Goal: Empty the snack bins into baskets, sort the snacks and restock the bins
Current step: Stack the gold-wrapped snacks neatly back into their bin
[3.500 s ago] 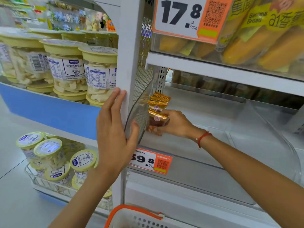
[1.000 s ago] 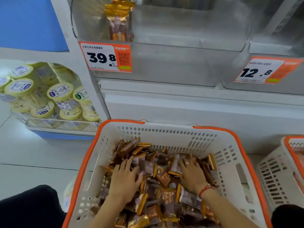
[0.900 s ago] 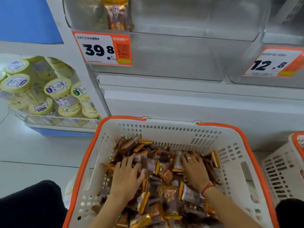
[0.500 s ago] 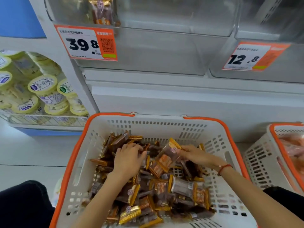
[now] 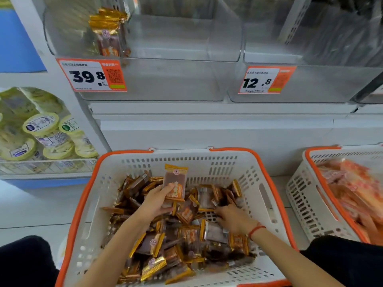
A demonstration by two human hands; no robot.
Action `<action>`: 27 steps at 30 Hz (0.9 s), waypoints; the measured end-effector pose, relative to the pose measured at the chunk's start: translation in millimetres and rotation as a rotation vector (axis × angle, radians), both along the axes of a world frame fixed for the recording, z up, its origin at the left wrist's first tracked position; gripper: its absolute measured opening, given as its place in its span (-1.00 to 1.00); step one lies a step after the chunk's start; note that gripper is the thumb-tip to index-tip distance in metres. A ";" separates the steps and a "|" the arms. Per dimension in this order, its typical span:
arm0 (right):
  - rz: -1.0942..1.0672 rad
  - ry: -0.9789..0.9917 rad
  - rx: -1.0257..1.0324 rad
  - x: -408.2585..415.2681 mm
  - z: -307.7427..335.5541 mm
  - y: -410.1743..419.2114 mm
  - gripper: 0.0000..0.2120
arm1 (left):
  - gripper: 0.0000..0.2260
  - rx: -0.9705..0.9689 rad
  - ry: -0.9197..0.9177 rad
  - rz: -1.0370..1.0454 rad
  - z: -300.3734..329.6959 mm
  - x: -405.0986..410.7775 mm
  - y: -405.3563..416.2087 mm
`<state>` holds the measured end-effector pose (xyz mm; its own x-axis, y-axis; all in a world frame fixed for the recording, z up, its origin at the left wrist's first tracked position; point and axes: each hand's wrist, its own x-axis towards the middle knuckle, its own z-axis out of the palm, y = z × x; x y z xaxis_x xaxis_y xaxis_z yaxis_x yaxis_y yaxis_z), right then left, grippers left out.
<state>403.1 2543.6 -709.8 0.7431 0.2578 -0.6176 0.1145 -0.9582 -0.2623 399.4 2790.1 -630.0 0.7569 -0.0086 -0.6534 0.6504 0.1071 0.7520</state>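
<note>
A white basket with an orange rim (image 5: 267, 195) sits on the floor in front of me, filled with several gold-and-brown snack packets (image 5: 186, 243). My left hand (image 5: 155, 200) holds one packet (image 5: 175, 183) upright above the pile. My right hand (image 5: 232, 217) reaches down into the packets, fingers spread among them; whether it grips one is unclear. Above, the clear bin (image 5: 176, 79) tagged 39.8 holds a small stack of the same packets (image 5: 108, 34) at its left end. The clear bin (image 5: 310, 83) tagged 12.8 beside it looks bare.
A second white-and-orange basket (image 5: 298, 195) with pink-orange packets (image 5: 352, 191) stands at the right. Tubs with yellow lids (image 5: 41, 133) fill a low wire shelf at the left. My dark-clothed knees flank the near basket. A white shelf base (image 5: 207, 129) runs behind.
My left hand has lifted one packet upright out of the pile. My right hand let go of the packet it held up and moved down into the pile.
</note>
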 end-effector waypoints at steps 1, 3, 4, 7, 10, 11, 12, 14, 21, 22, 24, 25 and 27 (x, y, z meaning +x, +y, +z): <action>0.095 0.046 -0.137 -8.4 -13.6 -5.1 -0.69 | -0.78 -0.014 0.013 0.028 -0.9 -0.9 0.4; 0.257 0.053 -0.288 -24.7 -29.6 -5.6 -0.47 | -0.78 0.011 0.012 0.021 -1.5 -3.5 2.0; 0.307 0.005 -0.322 -29.7 -32.4 -2.8 -0.42 | -0.79 0.025 0.013 0.010 -2.4 -5.1 4.1; 0.360 -0.073 -0.334 -28.1 -27.4 5.6 -0.46 | -0.85 0.039 0.012 0.014 -3.9 -7.3 11.4; 0.134 0.077 -0.116 -6.9 2.2 9.7 -0.41 | -0.82 0.061 0.001 0.034 -3.5 -5.3 20.7; 0.030 0.111 0.011 3.5 17.0 11.5 -0.47 | -0.82 0.073 -0.012 0.049 -1.5 -3.8 24.0; -0.050 0.116 0.148 15.0 33.0 13.3 -0.64 | -0.83 0.088 -0.032 0.060 1.1 -2.0 27.9; -0.113 0.056 0.362 36.6 69.9 13.7 -0.88 | -0.85 0.132 -0.083 0.059 4.9 2.9 36.3; -0.113 -0.151 0.384 55.3 109.0 26.8 -0.86 | -0.87 0.176 -0.140 0.064 6.8 14.6 47.2; -0.098 -0.166 0.303 51.3 93.6 33.5 -0.83 | -0.88 0.163 -0.131 0.101 5.7 13.6 45.5; -0.075 -0.121 0.194 43.4 56.6 48.4 -0.78 | -0.86 0.145 -0.114 0.182 0.6 10.2 42.1; -0.068 -0.082 0.150 39.8 37.4 56.5 -0.78 | -0.86 0.138 -0.098 0.218 -2.2 7.7 41.0; -0.122 0.015 0.063 31.0 2.3 74.5 -0.68 | -0.85 0.149 -0.068 0.263 -9.9 3.7 42.1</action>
<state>434.1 2618.1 -707.5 0.7619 0.2043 -0.6147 -0.0066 -0.9465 -0.3227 403.1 2832.3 -639.9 0.7626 0.2854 -0.5806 0.5626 0.1504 0.8129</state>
